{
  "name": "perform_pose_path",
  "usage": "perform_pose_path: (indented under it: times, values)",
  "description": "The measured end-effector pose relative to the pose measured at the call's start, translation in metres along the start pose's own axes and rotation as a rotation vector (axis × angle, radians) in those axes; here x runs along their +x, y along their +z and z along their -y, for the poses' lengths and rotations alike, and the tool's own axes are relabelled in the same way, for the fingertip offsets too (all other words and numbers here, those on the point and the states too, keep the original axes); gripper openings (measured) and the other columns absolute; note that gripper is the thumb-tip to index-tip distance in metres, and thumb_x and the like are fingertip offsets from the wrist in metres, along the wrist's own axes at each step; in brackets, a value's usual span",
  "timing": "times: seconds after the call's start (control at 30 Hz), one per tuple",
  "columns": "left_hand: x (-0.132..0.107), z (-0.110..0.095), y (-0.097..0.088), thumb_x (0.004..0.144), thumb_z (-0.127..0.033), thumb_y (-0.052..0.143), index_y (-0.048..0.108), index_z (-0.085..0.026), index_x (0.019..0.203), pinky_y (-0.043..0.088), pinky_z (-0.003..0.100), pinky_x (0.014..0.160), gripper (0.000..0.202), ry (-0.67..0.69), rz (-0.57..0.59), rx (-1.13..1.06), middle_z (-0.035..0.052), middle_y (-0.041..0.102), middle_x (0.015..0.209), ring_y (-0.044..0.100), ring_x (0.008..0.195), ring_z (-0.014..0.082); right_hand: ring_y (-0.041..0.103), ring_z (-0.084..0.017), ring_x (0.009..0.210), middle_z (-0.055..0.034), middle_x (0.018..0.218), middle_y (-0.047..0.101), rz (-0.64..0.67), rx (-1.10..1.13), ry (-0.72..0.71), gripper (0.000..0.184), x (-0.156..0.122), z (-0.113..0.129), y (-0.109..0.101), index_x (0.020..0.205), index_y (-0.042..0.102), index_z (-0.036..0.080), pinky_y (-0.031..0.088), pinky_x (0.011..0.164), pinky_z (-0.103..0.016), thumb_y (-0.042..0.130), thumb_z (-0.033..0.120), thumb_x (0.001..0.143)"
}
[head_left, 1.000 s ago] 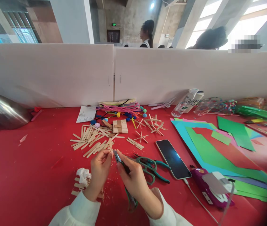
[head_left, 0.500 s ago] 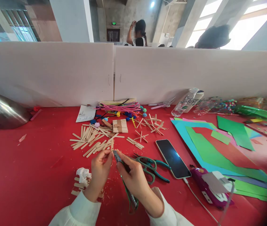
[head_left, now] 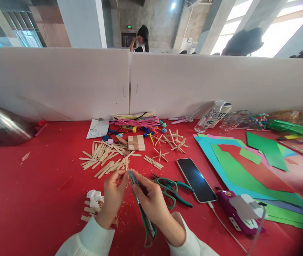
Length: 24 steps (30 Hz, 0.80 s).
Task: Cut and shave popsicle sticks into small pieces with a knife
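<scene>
My left hand pinches a short wooden craft stick that stands upright at its fingertips. My right hand is closed round a utility knife with a green strap, and the blade tip rests against the stick. Fine wood shavings lie on the red tablecloth under both hands. Both wrists wear white sleeves.
Loose craft sticks and pipe cleaners lie ahead. Green scissors, a phone, a purple glue gun and coloured paper sheets are to the right. A crumpled tissue lies left. White dividers wall the back.
My hands have barely moved; the knife has tilted a little and its strap hangs lower. A person beyond the divider has walked to the left.
</scene>
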<state>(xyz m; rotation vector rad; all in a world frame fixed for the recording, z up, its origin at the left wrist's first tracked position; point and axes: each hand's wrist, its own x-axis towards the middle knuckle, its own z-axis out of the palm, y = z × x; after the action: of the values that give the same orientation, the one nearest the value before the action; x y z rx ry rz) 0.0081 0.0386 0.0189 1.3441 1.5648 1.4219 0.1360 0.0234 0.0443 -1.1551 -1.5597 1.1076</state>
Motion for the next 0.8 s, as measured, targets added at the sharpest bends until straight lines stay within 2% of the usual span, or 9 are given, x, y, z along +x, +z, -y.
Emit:
perform_pose_path:
  times: [0.27, 0.5, 0.67, 0.8]
  values:
    - [0.0003, 0.0018, -0.0003, 0.077, -0.04, 0.057, 0.063, -0.016, 0.075, 0.047, 0.024, 0.055, 0.025, -0.023, 0.002, -0.019, 0.0009, 0.062, 0.061, 0.06, 0.059, 0.0162, 0.067, -0.018, 0.074, -0.0064, 0.099, 0.071, -0.025, 0.0, -0.029, 0.041, 0.0013, 0.0002, -0.0005, 0.118, 0.061, 0.014, 0.055, 0.067, -0.028, 0.049, 0.02, 0.079]
    - [0.0007, -0.0001, 0.0002, 0.077, -0.038, 0.057, 0.062, -0.016, 0.072, 0.046, 0.022, 0.052, 0.023, 0.01, 0.005, -0.006, 0.0001, 0.062, 0.06, 0.058, 0.056, 0.0147, 0.067, -0.019, 0.084, -0.0061, 0.104, 0.07, -0.014, 0.013, -0.038, 0.042, 0.0022, -0.0007, -0.0002, 0.119, 0.06, 0.014, 0.054, 0.075, -0.03, 0.048, 0.019, 0.08]
    - [0.0005, 0.0029, -0.0007, 0.079, -0.038, 0.055, 0.061, -0.016, 0.075, 0.044, 0.022, 0.053, 0.023, 0.005, 0.039, 0.019, 0.0002, 0.062, 0.062, 0.056, 0.056, 0.0137, 0.067, -0.021, 0.087, -0.0077, 0.105, 0.069, -0.014, -0.008, -0.045, 0.041, 0.0, -0.0032, 0.0009, 0.119, 0.06, 0.014, 0.054, 0.077, -0.031, 0.048, 0.02, 0.08]
    - [-0.0014, 0.005, -0.0016, 0.079, -0.038, 0.054, 0.061, -0.016, 0.076, 0.045, 0.023, 0.056, 0.023, -0.002, 0.034, 0.039, 0.002, 0.064, 0.067, 0.058, 0.06, 0.0147, 0.068, -0.02, 0.078, -0.0092, 0.099, 0.071, -0.001, 0.033, 0.029, 0.043, 0.0017, -0.0038, 0.0024, 0.121, 0.058, 0.01, 0.055, 0.069, -0.031, 0.047, 0.023, 0.081]
